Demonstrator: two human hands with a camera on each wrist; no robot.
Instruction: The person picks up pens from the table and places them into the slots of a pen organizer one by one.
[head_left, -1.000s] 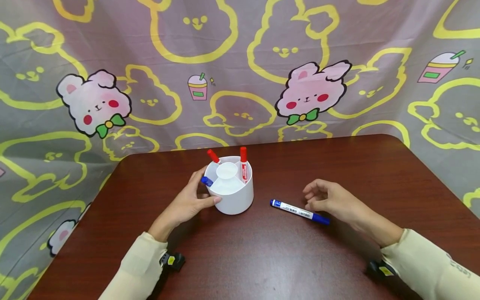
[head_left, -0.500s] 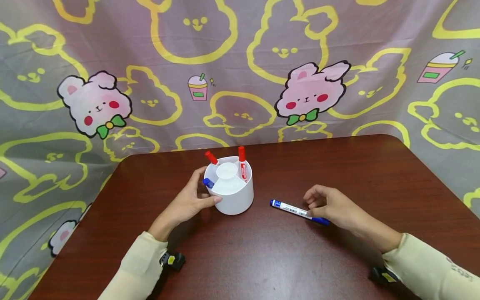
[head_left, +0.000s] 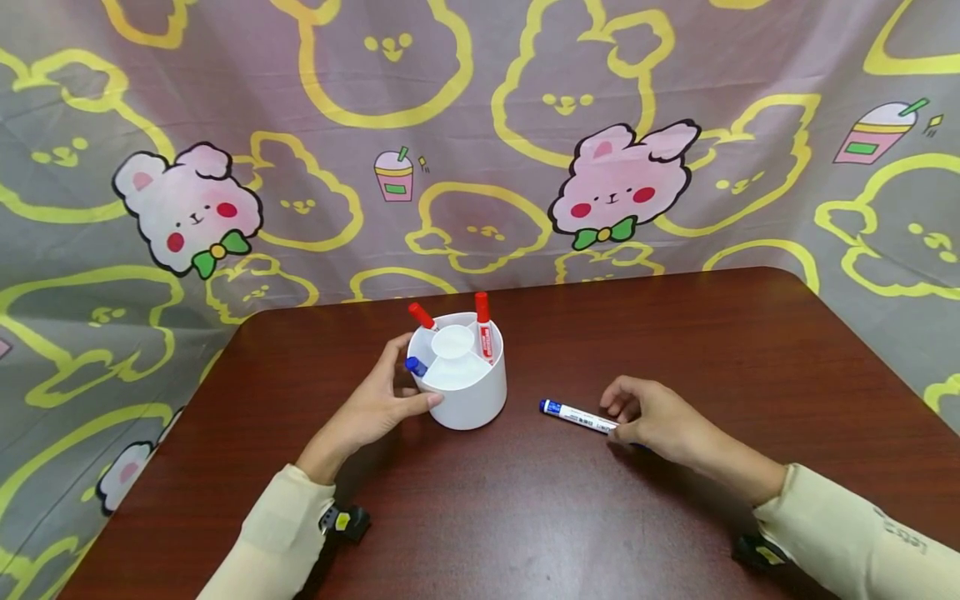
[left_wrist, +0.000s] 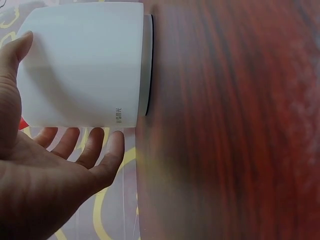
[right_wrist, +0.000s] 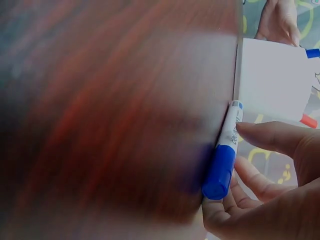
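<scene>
A white round pen holder (head_left: 468,400) stands on the dark wooden table (head_left: 690,333). Two red markers (head_left: 483,321) and a blue one (head_left: 414,365) stick out of its compartments. My left hand (head_left: 382,400) grips the holder's left side, thumb in front and fingers behind; the left wrist view shows the holder (left_wrist: 82,65) inside that hand (left_wrist: 45,170). A blue-capped white marker (head_left: 576,414) lies flat to the right of the holder. My right hand (head_left: 645,412) covers its cap end. In the right wrist view the fingers (right_wrist: 265,137) pinch the marker (right_wrist: 226,150) against the tabletop.
A cartoon-printed cloth (head_left: 480,125) hangs behind and around the table. The table's rounded far corners and side edges lie within view. Small black wrist cameras (head_left: 343,522) sit under both sleeves.
My right hand has come down and to the left onto the blue marker's cap end and closed its fingers on it. The left hand and the holder have stayed put.
</scene>
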